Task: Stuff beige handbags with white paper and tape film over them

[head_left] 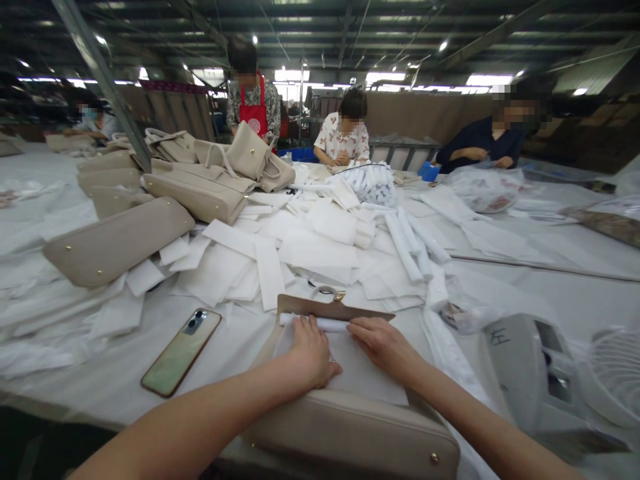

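A beige handbag lies on its side before me, base facing me and gold feet showing. Its flap, with a gold clasp, points away. A white roll runs along beside the flap, and a white sheet covers the bag's upper face. My left hand rests flat on the sheet, thumb spread, its fingertips touching the roll. From the other side my right hand reaches in with fingers stretched out, tips at the roll's right end; its thumb is hidden.
A phone lies left of the bag. Several beige handbags are heaped beyond it, near loose white sheets and white rolls. A grey machine housing and a fan stand right. Several people sit or stand across the table.
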Available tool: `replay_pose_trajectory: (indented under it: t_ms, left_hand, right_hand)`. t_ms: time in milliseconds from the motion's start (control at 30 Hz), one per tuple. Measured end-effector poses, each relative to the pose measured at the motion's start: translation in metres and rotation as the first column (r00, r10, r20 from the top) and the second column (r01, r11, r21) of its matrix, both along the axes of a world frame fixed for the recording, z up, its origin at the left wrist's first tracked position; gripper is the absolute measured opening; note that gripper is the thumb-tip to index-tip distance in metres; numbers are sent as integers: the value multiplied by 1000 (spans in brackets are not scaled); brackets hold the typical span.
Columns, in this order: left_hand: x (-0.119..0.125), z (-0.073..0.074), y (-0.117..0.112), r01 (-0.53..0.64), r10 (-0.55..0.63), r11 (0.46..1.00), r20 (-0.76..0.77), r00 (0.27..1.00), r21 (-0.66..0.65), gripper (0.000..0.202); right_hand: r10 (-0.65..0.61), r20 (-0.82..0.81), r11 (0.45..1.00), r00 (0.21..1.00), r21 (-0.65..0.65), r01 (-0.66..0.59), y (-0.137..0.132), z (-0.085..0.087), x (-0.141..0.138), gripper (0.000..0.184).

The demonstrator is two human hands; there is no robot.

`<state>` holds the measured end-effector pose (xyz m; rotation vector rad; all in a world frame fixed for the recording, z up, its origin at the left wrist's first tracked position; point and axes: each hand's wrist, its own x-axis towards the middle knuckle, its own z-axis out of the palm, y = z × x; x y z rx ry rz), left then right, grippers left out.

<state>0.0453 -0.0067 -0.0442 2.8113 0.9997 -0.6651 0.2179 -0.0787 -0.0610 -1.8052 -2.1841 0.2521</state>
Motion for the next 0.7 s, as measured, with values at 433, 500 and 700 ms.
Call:
replay_pose_trajectory:
  t_ms: [433,500,700]
  left_hand:
    - [-5,2,3,89,-83,995,118,989,-41,72]
    - [-4,2,3,82,-76,996,113,991,-47,71]
    - [-6,3,4,85,-78,996,152,985,-38,66]
  right_hand:
    - [-68,-41,993,997,-97,63,5,-7,1,24]
    - [-193,-159,981,968,-9,194,15,-1,5,27]
    - [-102,-223,994,969,9,107,56,18,9,46]
